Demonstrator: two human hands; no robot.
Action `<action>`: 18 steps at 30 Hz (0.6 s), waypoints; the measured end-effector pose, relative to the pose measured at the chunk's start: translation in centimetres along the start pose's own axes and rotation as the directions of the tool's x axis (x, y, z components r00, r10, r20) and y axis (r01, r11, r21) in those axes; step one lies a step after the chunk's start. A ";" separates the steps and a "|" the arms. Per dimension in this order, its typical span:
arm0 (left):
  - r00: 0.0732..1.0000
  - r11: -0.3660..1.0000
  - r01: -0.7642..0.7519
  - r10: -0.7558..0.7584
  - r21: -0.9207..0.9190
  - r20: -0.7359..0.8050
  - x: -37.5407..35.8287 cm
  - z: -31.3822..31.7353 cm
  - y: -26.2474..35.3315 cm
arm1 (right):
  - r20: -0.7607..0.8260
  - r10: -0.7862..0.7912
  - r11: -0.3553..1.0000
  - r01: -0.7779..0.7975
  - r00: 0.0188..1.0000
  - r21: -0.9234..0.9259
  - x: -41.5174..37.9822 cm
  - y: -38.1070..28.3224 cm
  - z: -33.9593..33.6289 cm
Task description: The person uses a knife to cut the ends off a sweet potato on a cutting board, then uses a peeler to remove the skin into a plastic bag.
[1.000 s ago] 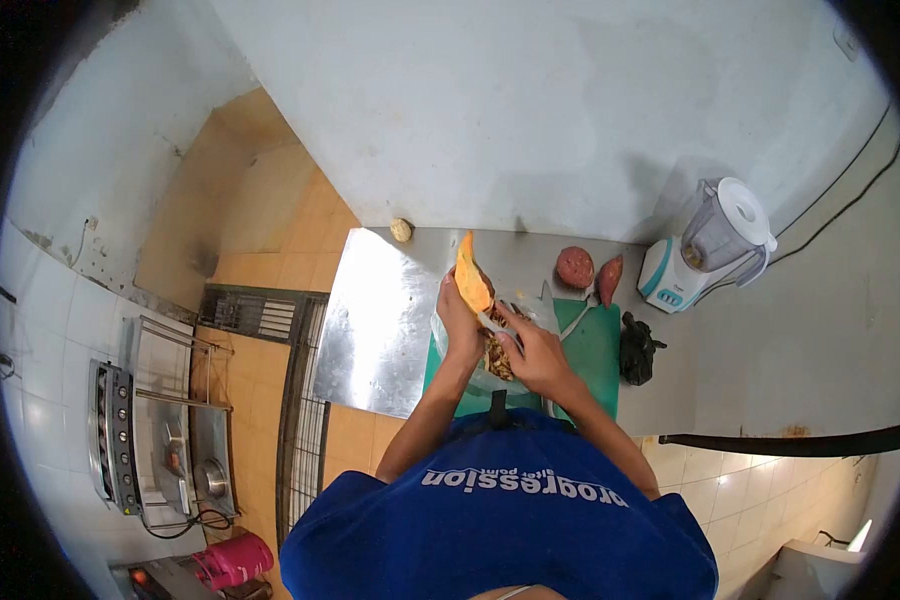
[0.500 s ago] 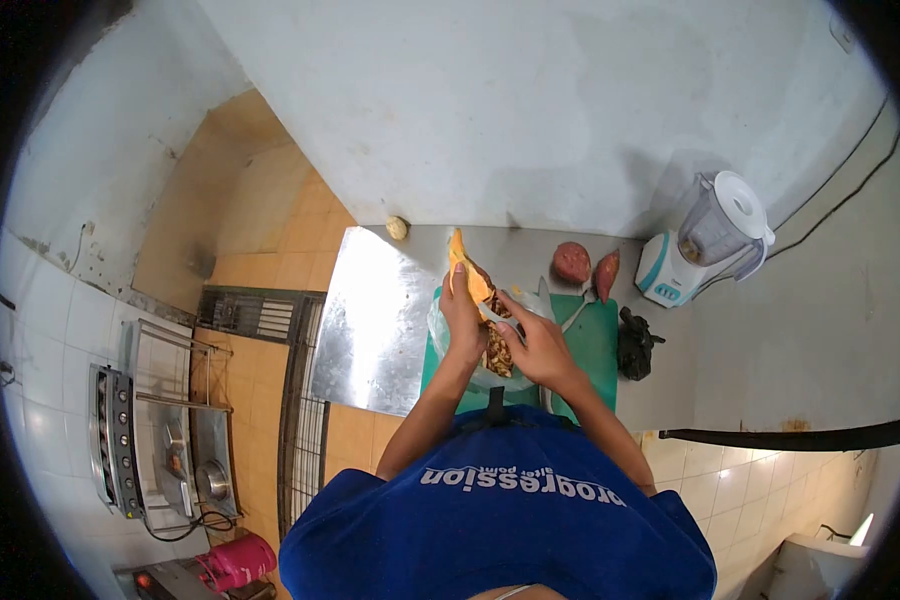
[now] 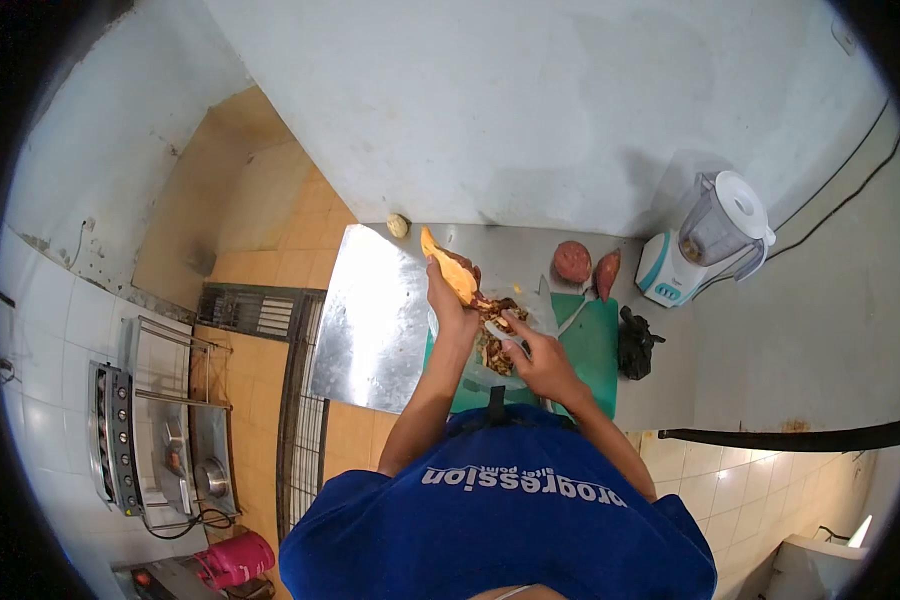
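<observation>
My left hand [image 3: 449,303] is wrapped around a large sweet potato [image 3: 454,276], whose peeled side shows bright orange while reddish-brown skin remains along the other edge. In my right hand [image 3: 544,364] is a light-grey peeling tool [image 3: 497,327], close to the sweet potato's lower end; its exact kind is hard to make out. Beneath both hands, brown peelings [image 3: 498,357] lie heaped on a clear plastic bag [image 3: 538,312]. The bag rests on a green cutting board [image 3: 598,350].
Two unpeeled sweet potatoes [image 3: 572,261] sit at the back, near a spoon [image 3: 573,316]. A blender [image 3: 708,235] and a black plastic bag [image 3: 637,343] stand to the right. A small pale round item [image 3: 397,225] lies at the steel table's [image 3: 365,330] back-left corner.
My left hand has shifted left with the sweet potato, which now tilts further left. My right hand has moved slightly lower and right, uncovering more of the peelings.
</observation>
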State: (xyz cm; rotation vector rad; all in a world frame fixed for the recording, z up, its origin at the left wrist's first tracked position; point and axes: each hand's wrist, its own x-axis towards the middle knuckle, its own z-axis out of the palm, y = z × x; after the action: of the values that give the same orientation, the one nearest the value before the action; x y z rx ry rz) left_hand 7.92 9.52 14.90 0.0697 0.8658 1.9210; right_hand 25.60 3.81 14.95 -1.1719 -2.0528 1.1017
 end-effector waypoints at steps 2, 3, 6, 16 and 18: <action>0.997 0.999 0.024 -0.020 -0.047 0.068 0.4 -0.6 0.4 | -0.029 -0.022 0.999 0.023 0.999 0.030 0.7 -0.3 -0.6; 0.998 0.999 0.020 -0.017 -0.047 0.066 0.5 -0.8 0.2 | -0.063 -0.038 0.997 0.042 0.997 0.062 1.2 -0.8 -1.1; 0.988 0.997 0.066 -0.061 -0.030 0.143 0.4 -1.5 -0.7 | -0.011 0.035 0.999 -0.034 0.999 0.042 2.3 -3.7 -2.2; 0.995 0.982 -0.068 0.053 0.175 0.090 0.4 -0.7 2.0 | 0.086 -0.013 0.984 0.028 0.996 -0.175 -0.2 0.8 -0.3; 0.996 0.944 -0.040 0.011 0.328 0.090 -0.2 -0.9 2.0 | 0.025 -0.019 0.991 0.022 0.999 -0.131 0.6 -0.7 -1.1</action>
State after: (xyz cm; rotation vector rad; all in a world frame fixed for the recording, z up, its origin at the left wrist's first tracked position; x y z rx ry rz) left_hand 6.17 8.39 15.47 0.3647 1.1247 1.7655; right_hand 25.83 4.53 16.15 -1.2023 -2.1794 0.9881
